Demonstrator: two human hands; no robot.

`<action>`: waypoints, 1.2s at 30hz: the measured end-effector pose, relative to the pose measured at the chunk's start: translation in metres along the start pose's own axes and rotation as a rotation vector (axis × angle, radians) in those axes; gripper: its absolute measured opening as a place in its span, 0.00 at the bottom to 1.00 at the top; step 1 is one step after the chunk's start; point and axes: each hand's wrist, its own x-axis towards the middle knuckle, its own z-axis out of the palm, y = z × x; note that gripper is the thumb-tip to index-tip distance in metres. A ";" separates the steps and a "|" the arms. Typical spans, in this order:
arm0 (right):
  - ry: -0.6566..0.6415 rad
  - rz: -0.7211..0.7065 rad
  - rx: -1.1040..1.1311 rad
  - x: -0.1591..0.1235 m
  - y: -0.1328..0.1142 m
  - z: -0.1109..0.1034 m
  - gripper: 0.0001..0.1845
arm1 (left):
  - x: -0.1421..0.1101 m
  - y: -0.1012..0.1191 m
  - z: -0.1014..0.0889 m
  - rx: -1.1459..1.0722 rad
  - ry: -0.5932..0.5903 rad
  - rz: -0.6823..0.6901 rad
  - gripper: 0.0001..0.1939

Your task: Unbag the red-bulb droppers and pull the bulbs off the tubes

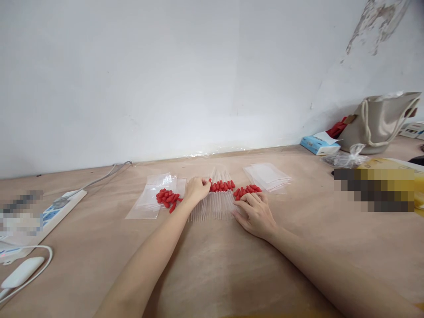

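Observation:
A row of red rubber bulbs [222, 186] lies across thin clear tubes [215, 205] in the middle of the table; some bulbs seem to sit on tube ends. My left hand [198, 189] is at the row's left end, thumb and fingers pinched on a red rubber bulb. On the right, my right hand [256, 215] rests with bent fingers against a pile of red bulbs [247, 190]. Its thumb and index finger are apart, their tips by the right edge of the tubes. Another pile of red bulbs [167, 197] lies left of my left wrist.
Clear plastic bags lie flat at the left [145, 207] and in a stack at the right [268, 176]. A white power strip [62, 216] with cables is at far left. Along the wall at right stand a blue tissue pack [319, 143] and a grey bag [380, 126].

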 end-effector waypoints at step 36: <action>-0.016 -0.367 0.104 -0.004 -0.031 -0.001 0.08 | -0.122 -0.033 -0.026 -0.084 0.033 0.831 0.07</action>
